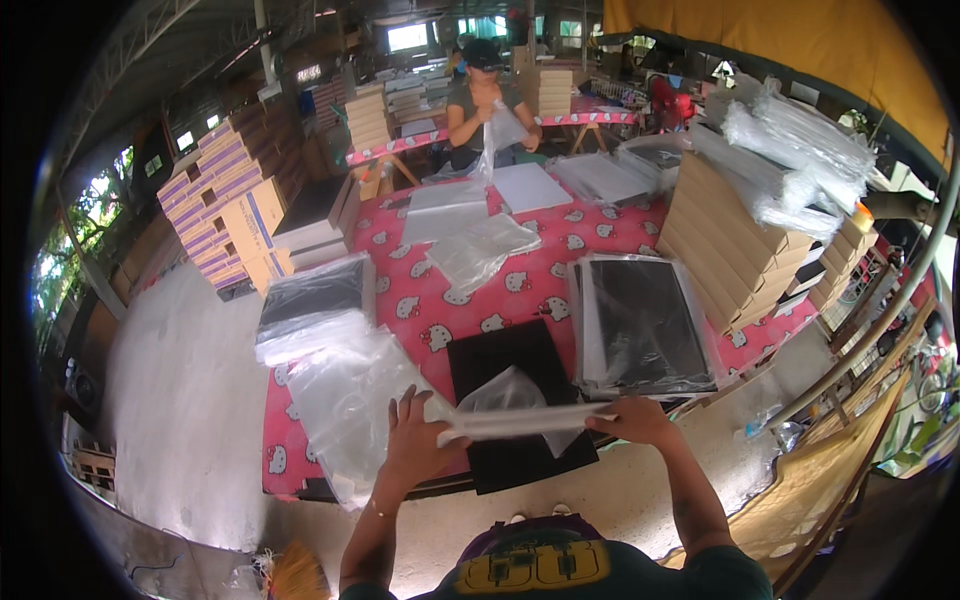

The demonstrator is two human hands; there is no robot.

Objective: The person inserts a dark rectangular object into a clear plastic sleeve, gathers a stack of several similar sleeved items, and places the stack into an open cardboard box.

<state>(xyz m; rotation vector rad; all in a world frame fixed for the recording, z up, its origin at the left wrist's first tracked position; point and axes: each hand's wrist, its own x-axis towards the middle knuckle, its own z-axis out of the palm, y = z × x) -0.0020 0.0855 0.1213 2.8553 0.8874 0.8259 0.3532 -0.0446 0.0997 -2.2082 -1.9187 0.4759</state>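
Between my two hands a clear plastic bag [530, 420] is stretched into a whitish band, with a looser flap rising behind it. My left hand [412, 440] grips its left end with the thumb, the other fingers pointing away from me. Closed on the right end is my right hand [636, 420]. Under the bag lies a flat black board [500, 362], its near end at the table's front edge. A pile of clear plastic bags [345, 395] spreads beside my left hand. Beyond my right hand is a stack of black boards in clear plastic [645, 320].
The table has a pink patterned cover [415, 270]. Loose plastic bags [480, 250] and a white sheet [533, 188] lie farther back. Tall stacks of brown boxes [730, 240] stand at the right. Across the table a person [480, 110] handles another plastic bag.
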